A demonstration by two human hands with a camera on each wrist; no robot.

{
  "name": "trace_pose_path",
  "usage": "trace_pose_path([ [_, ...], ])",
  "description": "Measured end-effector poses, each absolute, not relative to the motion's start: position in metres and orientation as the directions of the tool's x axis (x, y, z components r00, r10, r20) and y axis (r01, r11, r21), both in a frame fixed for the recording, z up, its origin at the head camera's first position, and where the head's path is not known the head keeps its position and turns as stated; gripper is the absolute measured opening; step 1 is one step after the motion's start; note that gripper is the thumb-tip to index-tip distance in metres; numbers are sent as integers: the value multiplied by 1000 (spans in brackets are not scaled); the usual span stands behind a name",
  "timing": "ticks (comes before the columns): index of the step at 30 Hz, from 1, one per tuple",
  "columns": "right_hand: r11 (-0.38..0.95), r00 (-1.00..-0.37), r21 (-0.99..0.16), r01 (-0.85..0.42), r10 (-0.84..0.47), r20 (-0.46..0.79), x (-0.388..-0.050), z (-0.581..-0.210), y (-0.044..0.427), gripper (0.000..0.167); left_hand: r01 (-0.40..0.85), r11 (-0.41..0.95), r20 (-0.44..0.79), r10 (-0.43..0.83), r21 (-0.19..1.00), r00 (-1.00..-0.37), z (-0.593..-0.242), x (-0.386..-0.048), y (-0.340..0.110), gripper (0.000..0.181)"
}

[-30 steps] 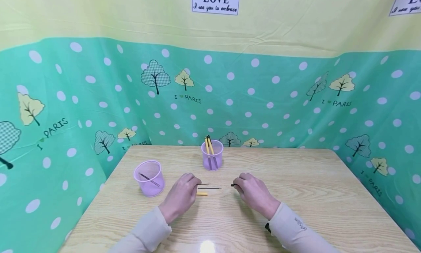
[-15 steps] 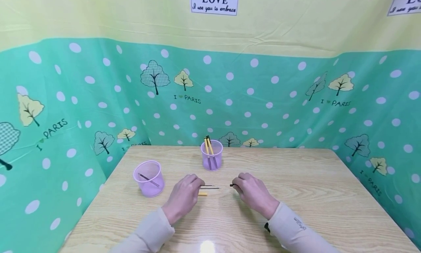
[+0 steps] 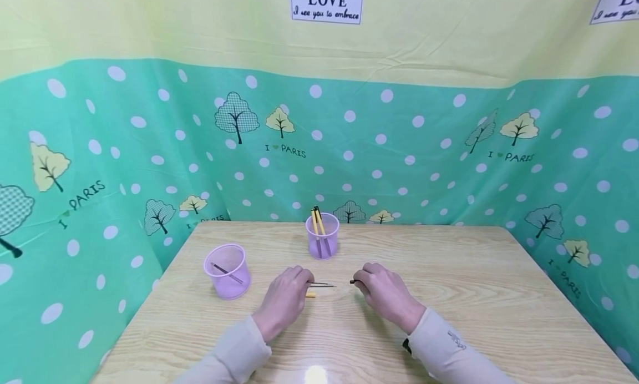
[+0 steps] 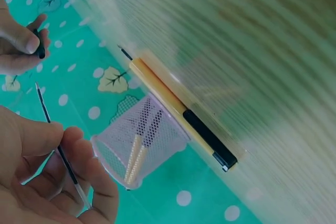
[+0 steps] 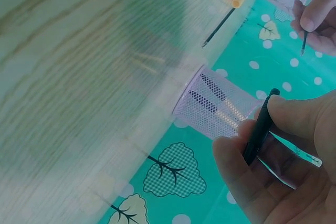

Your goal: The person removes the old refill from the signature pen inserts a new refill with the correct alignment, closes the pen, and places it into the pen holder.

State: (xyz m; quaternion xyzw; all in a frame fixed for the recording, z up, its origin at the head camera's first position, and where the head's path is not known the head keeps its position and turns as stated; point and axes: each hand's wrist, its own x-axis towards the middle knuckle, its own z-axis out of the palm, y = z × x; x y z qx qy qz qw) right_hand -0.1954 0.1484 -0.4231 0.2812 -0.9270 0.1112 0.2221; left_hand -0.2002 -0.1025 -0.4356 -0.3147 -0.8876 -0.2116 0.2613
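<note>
Leftmost, a lilac mesh cup (image 3: 236,287); then my left hand (image 3: 285,299), pinching a thin refill (image 4: 43,100) over the table (image 3: 449,262) – a yellow barrel (image 4: 156,88) lies near it – then a second cup (image 3: 333,246) holding pens (image 3: 321,227), and my right hand (image 3: 385,292) gripping a short black pen part (image 5: 261,124)

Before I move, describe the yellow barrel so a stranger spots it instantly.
On the table, find the left hand. Near it, the barrel lies beside a dark refill. It lies flat; the yellow pens lean in the far cup.
</note>
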Motion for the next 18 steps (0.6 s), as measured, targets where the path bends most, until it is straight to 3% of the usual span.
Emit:
trace_pose_path([
  [13,817,-746,-82,-571,-474,468,-195,-423,146,4,639,724,518,453,260,-725,-438,-198,-90,13],
  [18,816,-746,-88,-571,-472,470,-195,-424,146,5,649,718,528,460,253,-714,-441,-199,-87,13],
])
